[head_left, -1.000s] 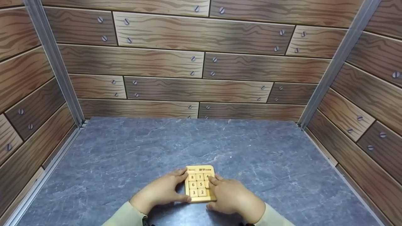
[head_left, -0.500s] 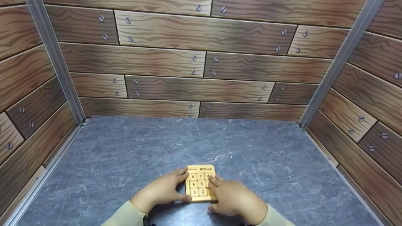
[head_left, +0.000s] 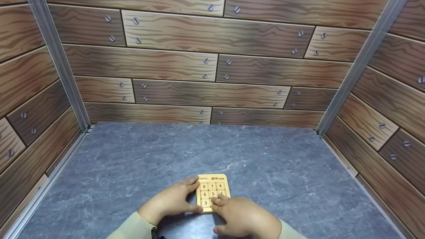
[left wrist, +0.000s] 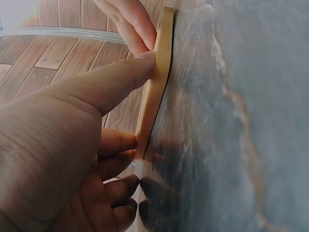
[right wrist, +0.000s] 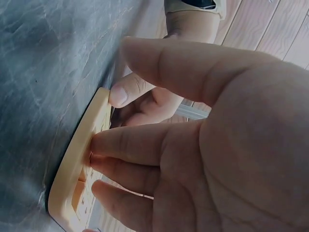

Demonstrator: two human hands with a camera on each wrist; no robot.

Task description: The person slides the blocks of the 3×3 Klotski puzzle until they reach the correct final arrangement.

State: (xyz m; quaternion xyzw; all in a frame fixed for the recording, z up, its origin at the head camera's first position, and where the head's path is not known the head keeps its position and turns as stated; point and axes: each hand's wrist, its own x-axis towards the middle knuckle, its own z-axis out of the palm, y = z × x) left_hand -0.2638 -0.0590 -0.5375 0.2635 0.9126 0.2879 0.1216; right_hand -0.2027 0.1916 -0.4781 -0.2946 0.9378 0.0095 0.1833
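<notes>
A pale yellow sliding number puzzle (head_left: 212,179) lies flat on the table near its front, its tiles facing up. My left hand (head_left: 172,200) holds its left side, thumb at the near left corner and fingertips at the far left; the left wrist view shows the thumb against the puzzle's edge (left wrist: 163,53). My right hand (head_left: 247,214) reaches over the near right part, its fairly straight fingertips touching the tiles at the bottom row. Tiles 8, 7, 4, 6, 5 and 3 are readable; the fingers cover the near right tiles. The right thumb (right wrist: 145,53) stays off the puzzle.
The table (head_left: 149,149) has a dark blue-grey marbled top. Wood-plank patterned walls (head_left: 212,66) rise at the back and both sides, with metal posts (head_left: 345,83) at the corners. A small white speck (head_left: 244,165) lies beyond the puzzle.
My right fingers have shifted from the right column down and left toward the bottom row, uncovering tile 4 and covering tile 2. My left hand and the puzzle stay in place.
</notes>
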